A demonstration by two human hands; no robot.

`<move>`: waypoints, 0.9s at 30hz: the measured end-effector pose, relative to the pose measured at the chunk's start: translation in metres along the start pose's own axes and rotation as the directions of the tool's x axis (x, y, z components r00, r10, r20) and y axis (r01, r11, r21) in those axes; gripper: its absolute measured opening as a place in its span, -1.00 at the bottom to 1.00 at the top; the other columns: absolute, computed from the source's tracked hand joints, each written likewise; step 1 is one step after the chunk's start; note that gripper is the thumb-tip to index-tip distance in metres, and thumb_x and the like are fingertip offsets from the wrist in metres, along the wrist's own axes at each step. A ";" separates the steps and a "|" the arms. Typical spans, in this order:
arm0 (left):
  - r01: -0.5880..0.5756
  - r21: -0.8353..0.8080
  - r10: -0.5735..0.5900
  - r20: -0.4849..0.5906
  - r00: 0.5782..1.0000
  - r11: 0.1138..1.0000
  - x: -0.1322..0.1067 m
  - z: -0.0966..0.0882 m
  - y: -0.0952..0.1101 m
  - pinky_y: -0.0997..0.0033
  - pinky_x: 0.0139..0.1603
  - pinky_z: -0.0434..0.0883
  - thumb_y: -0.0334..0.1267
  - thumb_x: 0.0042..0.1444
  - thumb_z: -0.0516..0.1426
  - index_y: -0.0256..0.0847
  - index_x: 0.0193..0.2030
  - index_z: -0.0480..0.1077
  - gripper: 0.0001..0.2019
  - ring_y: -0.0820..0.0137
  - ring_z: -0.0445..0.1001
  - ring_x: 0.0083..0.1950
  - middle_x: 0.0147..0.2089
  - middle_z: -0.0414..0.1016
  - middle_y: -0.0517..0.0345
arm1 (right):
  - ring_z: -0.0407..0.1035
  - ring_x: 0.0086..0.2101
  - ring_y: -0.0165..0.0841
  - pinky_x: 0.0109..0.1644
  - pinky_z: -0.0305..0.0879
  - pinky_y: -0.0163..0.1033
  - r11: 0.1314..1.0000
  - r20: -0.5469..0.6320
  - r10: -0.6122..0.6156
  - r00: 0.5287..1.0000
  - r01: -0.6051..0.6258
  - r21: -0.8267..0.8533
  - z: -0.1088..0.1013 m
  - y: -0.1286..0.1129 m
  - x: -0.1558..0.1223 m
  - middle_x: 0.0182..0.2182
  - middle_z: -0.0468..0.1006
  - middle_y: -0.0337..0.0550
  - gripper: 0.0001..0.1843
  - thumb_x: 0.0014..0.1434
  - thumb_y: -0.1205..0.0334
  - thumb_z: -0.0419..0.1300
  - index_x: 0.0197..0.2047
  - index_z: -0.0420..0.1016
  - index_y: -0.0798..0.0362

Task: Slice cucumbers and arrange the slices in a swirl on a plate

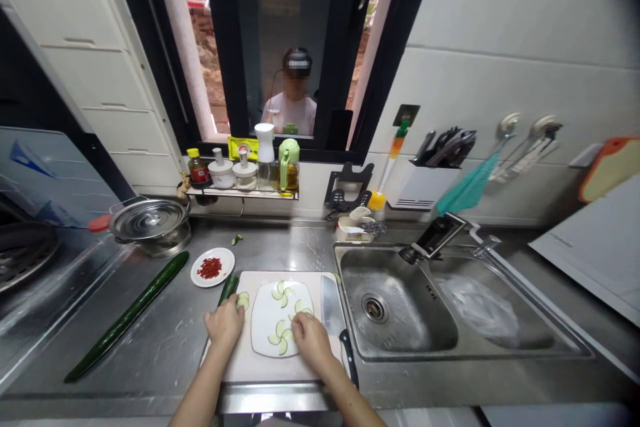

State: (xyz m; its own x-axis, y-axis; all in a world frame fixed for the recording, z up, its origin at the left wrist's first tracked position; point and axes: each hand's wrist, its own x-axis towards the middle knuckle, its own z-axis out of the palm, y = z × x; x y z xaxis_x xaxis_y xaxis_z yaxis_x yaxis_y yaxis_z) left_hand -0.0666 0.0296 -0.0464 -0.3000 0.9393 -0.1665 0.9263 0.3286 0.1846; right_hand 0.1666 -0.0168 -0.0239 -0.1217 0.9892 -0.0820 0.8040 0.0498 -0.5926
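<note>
A white squarish plate (260,339) lies on the pale cutting board (250,370). Thin cucumber slices (281,294) are arranged on it in pinwheel groups. At the plate's right side my right hand (311,340) has its fingers pinched together at a slice in the right-hand group; the fingertips partly cover it. My left hand (224,323) is curled over the near end of a cut cucumber (229,287), beside loose slices (243,299) at the board's left edge. A knife (331,307) with a black handle rests along the board's right side.
A whole long cucumber (130,313) lies on the steel counter at left. Behind the board is a small plate (225,259) of chopped red pieces. A lidded pot (153,223) stands back left. The double sink (400,340) adjoins the board's right. Seasoning containers line a shelf (245,193).
</note>
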 end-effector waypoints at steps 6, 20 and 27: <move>-0.004 -0.022 0.005 0.049 0.999 1.000 0.003 -0.002 0.003 0.14 -0.07 0.30 -0.18 0.17 -0.03 -0.13 0.09 0.35 -0.63 0.13 0.49 -0.06 0.00 0.52 -0.08 | 0.33 -0.36 -0.38 -0.31 0.05 -0.35 1.000 -0.003 0.000 1.000 0.000 0.004 -0.002 -0.001 -0.002 -0.36 0.51 -0.15 -0.80 0.20 0.33 0.01 -0.30 0.47 0.06; -0.010 -0.021 0.011 0.058 0.998 1.000 0.001 0.002 0.010 0.26 -0.15 0.37 -0.30 0.19 -0.08 -0.13 0.17 0.30 -0.58 0.19 0.51 -0.11 0.10 0.36 -0.11 | 0.38 -0.30 -0.38 -0.27 0.09 -0.38 1.000 0.010 0.007 1.000 -0.007 0.000 -0.003 0.000 -0.007 -0.32 0.54 -0.14 -0.79 0.20 0.36 0.01 -0.29 0.48 0.06; -0.021 -0.027 0.022 0.063 0.998 0.999 0.003 -0.004 0.009 0.21 -0.15 0.38 -0.30 0.16 -0.05 -0.16 0.13 0.34 -0.60 0.16 0.52 -0.11 0.11 0.36 -0.13 | 0.38 -0.30 -0.37 -0.27 0.11 -0.37 1.000 0.011 0.012 1.000 -0.013 0.013 -0.003 0.000 -0.006 -0.33 0.54 -0.14 -0.78 0.19 0.36 0.01 -0.29 0.48 0.06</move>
State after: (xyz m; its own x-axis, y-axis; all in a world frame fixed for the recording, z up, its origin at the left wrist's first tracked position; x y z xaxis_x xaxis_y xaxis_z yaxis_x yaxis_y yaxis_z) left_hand -0.0600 0.0354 -0.0418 -0.2642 0.9382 -0.2235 0.9257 0.3117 0.2142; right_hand 0.1690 -0.0225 -0.0204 -0.1179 0.9882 -0.0979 0.7976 0.0355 -0.6021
